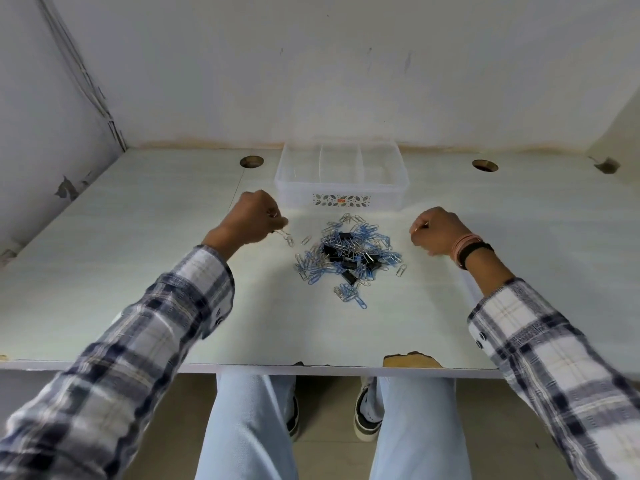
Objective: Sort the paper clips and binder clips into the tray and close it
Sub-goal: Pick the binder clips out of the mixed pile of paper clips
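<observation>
1. Left hand [252, 218] at the left edge of the pile [348, 256], fingers curled nearly closed; a paper clip [285, 236] at the fingertips, touching or pinched. Could not tell which.
2. Right hand [434, 232] curled into a loose fist right of the pile, knuckles near the desk [138, 271]; whether anything lay inside could not be told.
3. Paper clips, silver and blue, heaped mid-desk with black binder clips [341, 252] mixed in. A few strays lay loose at the edges.
4. Tray [341, 174] just beyond the pile, open, clear, divided into compartments, apparently empty. No lid seen.
5. Judged best: start with outlying strays, pinched singly at the wire loop and lifted straight up to avoid dragging linked neighbours.
6. Judged wise: one compartment per kind, fixed from the first drop.
7. Risk judged: clips interlocking, chains rising out of the heap.
</observation>
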A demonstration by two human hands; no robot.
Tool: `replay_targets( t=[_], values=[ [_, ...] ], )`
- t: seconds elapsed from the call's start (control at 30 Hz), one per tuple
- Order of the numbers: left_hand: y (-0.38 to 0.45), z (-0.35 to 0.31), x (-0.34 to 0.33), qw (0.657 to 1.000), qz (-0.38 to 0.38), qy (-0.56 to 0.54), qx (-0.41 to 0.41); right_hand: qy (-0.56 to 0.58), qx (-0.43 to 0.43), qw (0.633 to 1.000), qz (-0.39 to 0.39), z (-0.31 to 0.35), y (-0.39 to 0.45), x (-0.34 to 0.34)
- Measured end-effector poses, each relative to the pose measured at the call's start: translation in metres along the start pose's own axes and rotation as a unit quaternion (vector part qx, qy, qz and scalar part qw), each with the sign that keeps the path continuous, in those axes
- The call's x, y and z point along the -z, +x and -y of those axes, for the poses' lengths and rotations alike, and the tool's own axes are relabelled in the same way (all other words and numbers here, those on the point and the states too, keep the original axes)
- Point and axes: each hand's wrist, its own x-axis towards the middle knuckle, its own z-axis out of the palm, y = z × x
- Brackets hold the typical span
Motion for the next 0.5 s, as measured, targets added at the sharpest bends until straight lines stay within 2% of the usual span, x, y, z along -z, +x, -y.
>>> replay_targets(
  t=[0.1,0.33,0.4,0.5],
  values=[
    [0.012,0.011,0.008,0.998,0.026,0.045,0.02,-0.109,0.035,0.993,-0.02,-0.007,0.005,-0.001],
    [0.016,0.02,0.004,0.993,0.073,0.088,0.041,-0.193,0.028,0.98,-0.047,-0.006,0.006,0.001],
    [0.014,0.017,0.002,0.991,0.082,0.094,0.045,-0.237,0.061,0.967,-0.068,-0.001,0.002,-0.001],
    [0.008,0.005,-0.004,0.987,0.055,0.15,0.02,-0.175,0.123,0.974,-0.074,0.016,-0.009,-0.008]
  ],
)
